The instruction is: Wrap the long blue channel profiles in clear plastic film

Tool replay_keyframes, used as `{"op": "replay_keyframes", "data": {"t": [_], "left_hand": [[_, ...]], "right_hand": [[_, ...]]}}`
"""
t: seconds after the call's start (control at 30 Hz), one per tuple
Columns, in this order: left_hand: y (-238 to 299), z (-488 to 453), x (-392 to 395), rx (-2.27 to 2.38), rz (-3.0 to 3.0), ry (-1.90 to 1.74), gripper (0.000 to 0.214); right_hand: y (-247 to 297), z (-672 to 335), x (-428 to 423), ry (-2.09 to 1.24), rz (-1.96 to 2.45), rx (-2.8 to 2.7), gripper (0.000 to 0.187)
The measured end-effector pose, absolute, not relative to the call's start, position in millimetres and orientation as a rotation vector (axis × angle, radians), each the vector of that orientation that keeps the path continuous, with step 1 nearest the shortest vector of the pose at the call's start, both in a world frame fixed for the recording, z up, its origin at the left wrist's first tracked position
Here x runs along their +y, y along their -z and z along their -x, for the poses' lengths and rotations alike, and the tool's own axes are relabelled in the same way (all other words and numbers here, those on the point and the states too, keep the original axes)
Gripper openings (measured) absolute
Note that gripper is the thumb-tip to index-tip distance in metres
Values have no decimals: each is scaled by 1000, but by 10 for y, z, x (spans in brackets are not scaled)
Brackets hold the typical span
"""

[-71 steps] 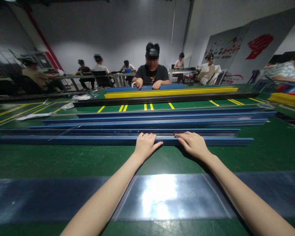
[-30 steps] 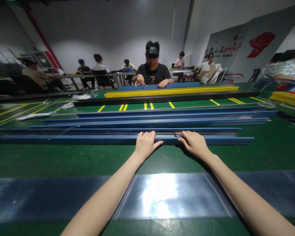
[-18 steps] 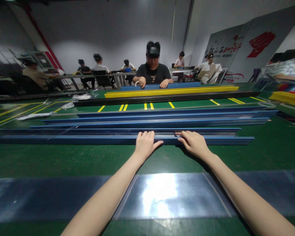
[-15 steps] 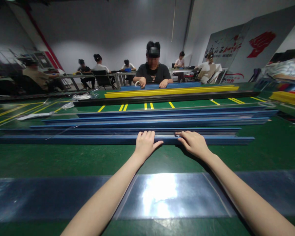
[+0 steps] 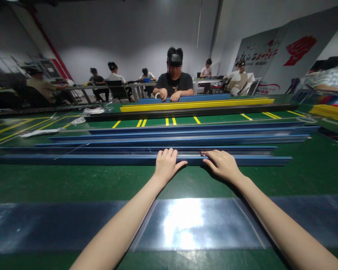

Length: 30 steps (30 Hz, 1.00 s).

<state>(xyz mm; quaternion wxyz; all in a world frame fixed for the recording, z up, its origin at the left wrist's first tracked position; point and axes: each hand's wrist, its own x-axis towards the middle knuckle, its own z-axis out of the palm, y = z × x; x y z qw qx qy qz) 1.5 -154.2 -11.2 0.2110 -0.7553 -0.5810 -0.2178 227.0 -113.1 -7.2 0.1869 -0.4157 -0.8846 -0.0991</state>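
Note:
A long blue channel strip (image 5: 101,159) with raised walls lies crosswise in front of me. My left hand (image 5: 166,165) is closed over its near wall, fingers inside the channel and thumb stretched along the outer face. To the right, my right hand (image 5: 221,163) grips the same wall, its thumb on the near side and its index finger reaching into the channel. A small dark spot shows by that fingertip, too small to name. Behind this strip lie more blue channel strips (image 5: 180,140), roughly parallel to it.
A shiny flat transparent-looking strip (image 5: 211,225) lies across the green table (image 5: 101,183) under my forearms. Farther off are a black strip (image 5: 214,111) and a yellow strip (image 5: 197,105). A co-worker (image 5: 173,80) sits opposite, holding a white ring. A dark flat object (image 5: 334,135) lies right.
The co-worker opposite has moved one hand leftward in view, closer to the hand with the white ring. My own hands and the blue strips look unchanged.

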Motion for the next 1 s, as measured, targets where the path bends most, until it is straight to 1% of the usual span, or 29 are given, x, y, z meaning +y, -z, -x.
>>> {"op": "replay_keyframes", "data": {"t": [0.37,0.63,1.0], "left_hand": [[104,-4,-1532,-1649,2079,627,43],[124,-10,-1517,-1631,2047,601,46],[134,-13,-1534,-1610,2054,557,45]], "right_hand": [[88,-2262,-1134,312,1209,-2446,34],[108,-2271,-1101,303,1141,-2459,32],[125,-2276,-1104,322,1135,-2448,30]]}}
